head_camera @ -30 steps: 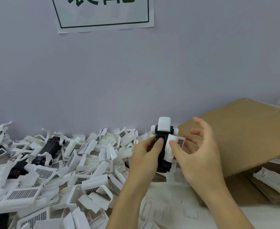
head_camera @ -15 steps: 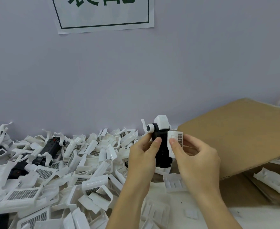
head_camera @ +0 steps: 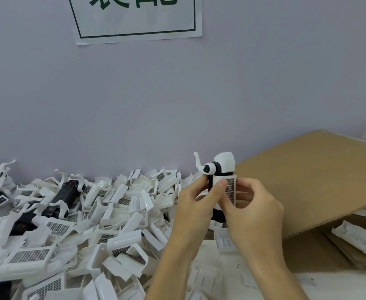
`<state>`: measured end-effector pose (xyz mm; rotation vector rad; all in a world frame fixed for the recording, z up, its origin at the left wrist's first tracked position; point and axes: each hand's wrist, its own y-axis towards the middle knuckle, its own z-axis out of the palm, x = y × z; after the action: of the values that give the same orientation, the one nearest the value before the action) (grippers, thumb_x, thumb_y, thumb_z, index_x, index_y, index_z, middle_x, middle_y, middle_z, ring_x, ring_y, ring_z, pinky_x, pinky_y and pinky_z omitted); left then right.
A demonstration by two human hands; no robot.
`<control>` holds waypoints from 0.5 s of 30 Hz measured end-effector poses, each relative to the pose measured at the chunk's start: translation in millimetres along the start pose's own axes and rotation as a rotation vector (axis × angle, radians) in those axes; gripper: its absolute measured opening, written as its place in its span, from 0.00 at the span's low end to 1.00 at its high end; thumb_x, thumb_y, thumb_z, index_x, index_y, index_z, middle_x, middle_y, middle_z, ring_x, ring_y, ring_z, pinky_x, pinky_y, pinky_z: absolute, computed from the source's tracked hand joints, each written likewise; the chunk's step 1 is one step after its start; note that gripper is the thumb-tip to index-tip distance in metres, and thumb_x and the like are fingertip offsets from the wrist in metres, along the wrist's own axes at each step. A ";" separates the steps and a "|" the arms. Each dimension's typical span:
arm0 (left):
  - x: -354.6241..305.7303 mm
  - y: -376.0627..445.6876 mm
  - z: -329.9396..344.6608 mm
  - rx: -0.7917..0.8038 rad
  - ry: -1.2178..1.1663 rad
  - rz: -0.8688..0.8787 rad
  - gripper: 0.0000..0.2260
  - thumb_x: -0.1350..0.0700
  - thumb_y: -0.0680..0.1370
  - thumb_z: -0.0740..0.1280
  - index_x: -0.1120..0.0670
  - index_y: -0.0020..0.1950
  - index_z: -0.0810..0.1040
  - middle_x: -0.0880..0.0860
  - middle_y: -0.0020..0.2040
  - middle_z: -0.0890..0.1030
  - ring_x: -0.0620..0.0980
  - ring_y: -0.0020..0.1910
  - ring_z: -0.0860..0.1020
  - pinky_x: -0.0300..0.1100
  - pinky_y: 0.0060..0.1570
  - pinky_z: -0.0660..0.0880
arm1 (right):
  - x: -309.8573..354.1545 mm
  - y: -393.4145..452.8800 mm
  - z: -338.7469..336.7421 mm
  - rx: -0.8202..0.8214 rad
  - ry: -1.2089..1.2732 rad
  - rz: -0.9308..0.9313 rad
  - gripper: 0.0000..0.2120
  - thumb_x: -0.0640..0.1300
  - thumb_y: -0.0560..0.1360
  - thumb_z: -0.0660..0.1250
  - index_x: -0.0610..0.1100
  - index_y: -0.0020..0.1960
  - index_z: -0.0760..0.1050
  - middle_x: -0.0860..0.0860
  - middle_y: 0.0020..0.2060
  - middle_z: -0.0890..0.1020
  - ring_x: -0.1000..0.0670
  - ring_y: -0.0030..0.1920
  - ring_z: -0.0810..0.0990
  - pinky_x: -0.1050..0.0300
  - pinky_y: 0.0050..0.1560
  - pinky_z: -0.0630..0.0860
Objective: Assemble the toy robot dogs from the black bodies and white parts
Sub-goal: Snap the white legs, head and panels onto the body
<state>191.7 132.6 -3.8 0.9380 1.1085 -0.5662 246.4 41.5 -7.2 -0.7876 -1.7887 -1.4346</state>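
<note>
A: Where is the half-built toy robot dog with the black plastic body found?

B: It is held upright at centre, in front of the grey wall, just left of the brown cardboard box flap. A white head block sits on top, with a white curved leg on its left side.

A: How are the fingers set?

B: The left hand is curled round the body's left edge, thumb on the front. The right hand is pinched on a white rectangular plastic panel with a dark grille, which is pressed against the body's front.

A: What else is seen?

B: A heap of loose white plastic parts is spread left and near, with another black dog body lying among it. A white paper sign with green print is fixed high on the wall.
</note>
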 end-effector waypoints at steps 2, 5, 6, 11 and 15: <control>0.6 -0.1 -2.1 -0.052 0.012 0.006 0.09 0.54 0.81 0.68 0.46 0.58 0.85 0.51 0.53 0.87 0.50 0.54 0.85 0.39 0.47 0.81 | -0.8 -1.6 1.4 0.037 -0.018 -0.013 0.09 0.54 0.72 0.75 0.55 0.50 0.79 0.60 0.39 0.83 0.60 0.41 0.83 0.60 0.43 0.80; 2.5 1.2 -5.1 -0.159 0.007 -0.016 0.07 0.56 0.81 0.68 0.48 0.55 0.86 0.52 0.51 0.87 0.51 0.52 0.86 0.42 0.49 0.82 | -2.8 -2.3 1.0 0.125 -0.013 -0.050 0.12 0.45 0.73 0.76 0.53 0.55 0.82 0.60 0.43 0.84 0.59 0.45 0.83 0.61 0.46 0.80; 3.2 2.0 -5.8 -0.189 -0.007 -0.031 0.08 0.55 0.82 0.67 0.49 0.54 0.86 0.52 0.50 0.87 0.52 0.51 0.86 0.43 0.49 0.82 | -3.8 -2.0 0.8 0.150 0.000 -0.052 0.13 0.43 0.73 0.76 0.53 0.55 0.82 0.60 0.45 0.84 0.59 0.47 0.83 0.60 0.47 0.81; 4.4 3.5 -2.8 -0.258 -0.020 -0.097 0.14 0.48 0.84 0.62 0.52 0.53 0.86 0.54 0.49 0.87 0.56 0.51 0.86 0.53 0.53 0.81 | -9.1 0.1 3.2 0.231 0.134 0.124 0.13 0.47 0.75 0.74 0.50 0.60 0.82 0.58 0.47 0.86 0.59 0.49 0.84 0.56 0.53 0.82; 2.9 2.2 -2.8 -0.249 0.013 -0.079 0.15 0.49 0.85 0.61 0.53 0.52 0.85 0.56 0.47 0.87 0.54 0.49 0.85 0.46 0.47 0.82 | -4.3 2.0 0.2 0.371 0.337 0.209 0.07 0.42 0.80 0.68 0.51 0.53 0.84 0.56 0.45 0.88 0.57 0.48 0.86 0.66 0.44 0.80</control>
<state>193.1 136.3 -6.1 0.6855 1.2015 -0.4736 250.4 42.0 -9.7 -0.4884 -1.5924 -0.9916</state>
